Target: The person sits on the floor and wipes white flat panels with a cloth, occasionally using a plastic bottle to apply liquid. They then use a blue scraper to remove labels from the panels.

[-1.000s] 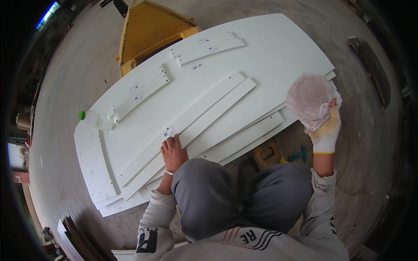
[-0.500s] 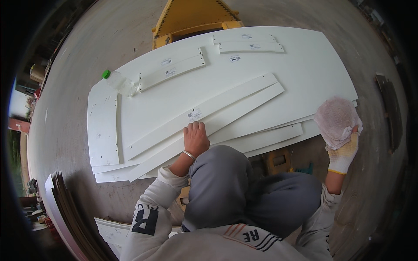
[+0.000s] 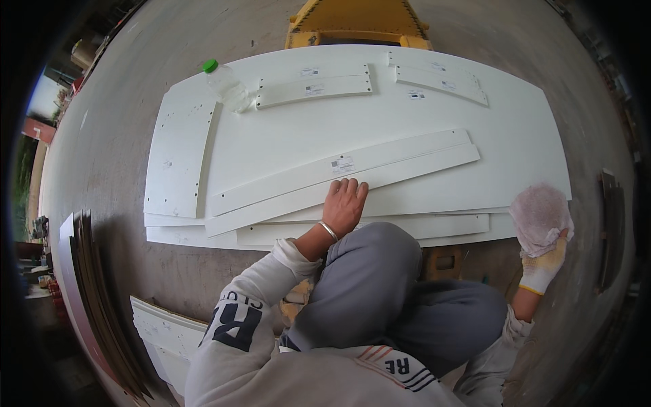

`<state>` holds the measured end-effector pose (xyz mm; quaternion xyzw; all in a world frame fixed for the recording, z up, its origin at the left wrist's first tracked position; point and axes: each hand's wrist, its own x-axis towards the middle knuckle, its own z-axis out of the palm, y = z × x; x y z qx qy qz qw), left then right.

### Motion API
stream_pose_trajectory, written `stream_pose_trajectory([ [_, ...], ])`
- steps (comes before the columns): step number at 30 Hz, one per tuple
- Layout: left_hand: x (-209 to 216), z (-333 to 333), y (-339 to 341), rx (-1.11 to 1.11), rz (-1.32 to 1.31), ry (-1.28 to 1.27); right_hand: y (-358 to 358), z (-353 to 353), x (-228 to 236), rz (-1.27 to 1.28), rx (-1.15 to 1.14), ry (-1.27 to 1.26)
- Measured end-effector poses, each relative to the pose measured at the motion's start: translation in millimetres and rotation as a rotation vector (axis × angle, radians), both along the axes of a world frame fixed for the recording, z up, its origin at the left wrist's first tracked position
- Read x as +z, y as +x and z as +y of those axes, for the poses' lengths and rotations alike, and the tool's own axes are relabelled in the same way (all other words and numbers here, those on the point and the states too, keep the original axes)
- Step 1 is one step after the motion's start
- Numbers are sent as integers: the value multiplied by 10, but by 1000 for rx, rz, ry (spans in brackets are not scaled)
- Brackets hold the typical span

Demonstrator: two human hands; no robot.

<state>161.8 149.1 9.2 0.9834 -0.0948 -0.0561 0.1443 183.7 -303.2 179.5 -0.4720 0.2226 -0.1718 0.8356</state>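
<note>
Cloth (image 3: pixel 539 216) has dropped lower; left hand (image 3: pixel 344 205) presses a white slat (image 3: pixel 352 180).

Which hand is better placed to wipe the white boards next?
Right, probably. The gloved right hand already holds the cloth at the edge of the big white board; the bare left hand lies flat on a long strip.

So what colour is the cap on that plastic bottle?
Green; the cap tops the clear bottle lying on the white panel, head view.
</note>
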Motion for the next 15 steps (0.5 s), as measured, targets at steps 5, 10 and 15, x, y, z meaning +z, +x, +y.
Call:
stream_pose_trajectory([
  [5, 15, 94, -129, 262, -228, 46, -14, 104, 43, 70, 39, -29],
  [10, -150, 129, -567, 156, -163, -68, 73, -154, -171, -26, 85, -62],
  [15, -83, 214, -831, -62, -193, 10, 82, -18, -99, -15, 93, -34],
])
